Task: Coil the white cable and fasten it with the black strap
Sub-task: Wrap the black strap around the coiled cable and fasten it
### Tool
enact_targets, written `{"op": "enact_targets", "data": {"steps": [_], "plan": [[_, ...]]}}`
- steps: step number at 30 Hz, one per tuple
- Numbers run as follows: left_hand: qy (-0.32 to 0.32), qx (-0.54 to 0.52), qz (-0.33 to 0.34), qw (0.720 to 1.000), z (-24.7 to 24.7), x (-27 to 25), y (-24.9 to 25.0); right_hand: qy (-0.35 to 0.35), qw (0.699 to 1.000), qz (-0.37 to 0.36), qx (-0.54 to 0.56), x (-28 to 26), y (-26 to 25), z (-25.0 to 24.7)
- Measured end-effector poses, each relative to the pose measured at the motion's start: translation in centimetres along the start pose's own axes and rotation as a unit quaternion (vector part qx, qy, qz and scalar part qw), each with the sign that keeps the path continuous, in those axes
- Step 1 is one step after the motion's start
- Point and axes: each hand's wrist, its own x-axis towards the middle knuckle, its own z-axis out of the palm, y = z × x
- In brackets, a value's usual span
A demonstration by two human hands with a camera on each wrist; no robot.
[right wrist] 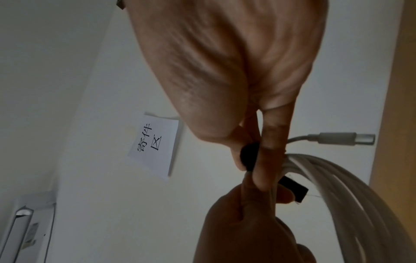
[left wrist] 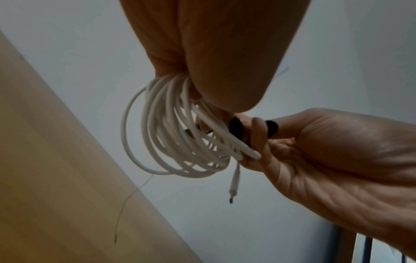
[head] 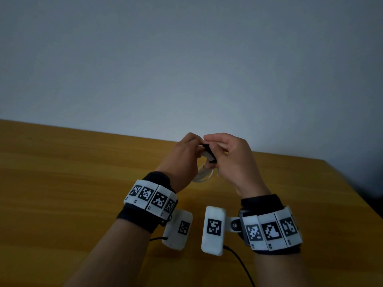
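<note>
Both hands were raised together above the wooden table (head: pixel 62 183), working at one spot on the bundle. The left hand (head: pixel 182 160) had its fingers curled around the gathered loops of the white cable (left wrist: pixel 171 135), clamping them at the top so that the rest of the coil hung below and between the two wrists. The right hand (head: pixel 234 160) met it from the other side, thumb and fingers pinching the black strap (right wrist: pixel 248 157) where it crossed the bunched strands just beside the left fingertips. In the right wrist view a free end of the strap stuck out past the cable on the far side of the pinch, so the wrap looked started but not closed; whether any part had already gripped onto itself could not be told. The coiling itself appeared done: several even loops lay together, one plug (left wrist: pixel 234 185) dangled under the right hand and the other connector (right wrist: pixel 344 138) jutted out beyond the right fingers. What seemed left was pulling the strap snug round the bundle, pressing its loose end down, and perhaps tucking the plugs. Further out, a thin stray thread (left wrist: pixel 133 195) trailed below the coil, and a paper sign (right wrist: pixel 155 146) with printed characters hung on the pale wall behind the hands
</note>
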Motion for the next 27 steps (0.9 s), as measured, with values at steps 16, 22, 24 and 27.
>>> {"op": "enact_targets", "data": {"steps": [16,22,24,27], "plan": [[-0.014,0.056,-0.034,0.998,0.0,0.1,-0.6,0.100,0.991,-0.052,-0.072,-0.1,-0.2,0.0],[-0.015,0.046,-0.057,0.997,-0.6,0.1,-0.3,0.021,0.998,-0.020,-0.052,-0.2,-0.5,-0.1],[-0.021,0.042,-0.070,0.996,-0.8,0.0,-0.2,0.004,0.996,-0.021,-0.081,-0.2,-0.4,0.0],[-0.028,0.044,-0.077,0.996,-1.2,0.0,0.1,-0.013,0.992,-0.025,-0.124,-0.4,-0.4,0.0]]}}
